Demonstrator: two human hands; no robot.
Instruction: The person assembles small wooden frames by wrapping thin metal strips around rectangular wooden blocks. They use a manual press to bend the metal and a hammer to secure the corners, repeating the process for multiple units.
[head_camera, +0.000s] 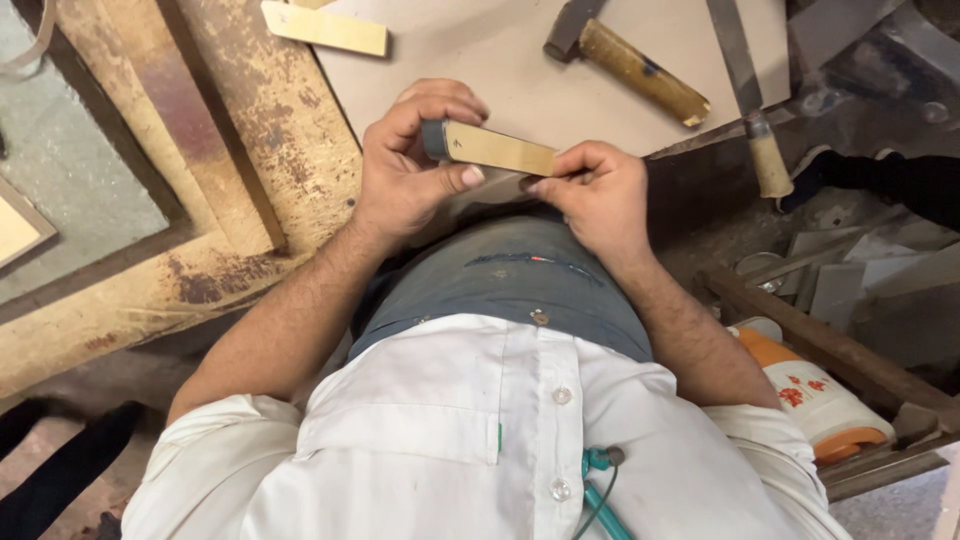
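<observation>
Far left, a worn wood frame (230, 190) lay on the bench. L hand (405, 170) was curled round a short brass-coloured strip (497, 148), thumb pressed along its near edge, w/ a dark grey pad (433, 138) at the strip's left end. R hand (597, 195) pinched the strip's right end, fingers bunched. Strip sat mid-scene, just above the lap. Far right: hammer (625, 60), then a wooden-handled tool (768, 160).

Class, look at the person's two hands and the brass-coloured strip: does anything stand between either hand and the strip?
Nothing visible does. The left hand grips the strip at its dark-capped end, and the right hand pinches the other end directly.
</observation>
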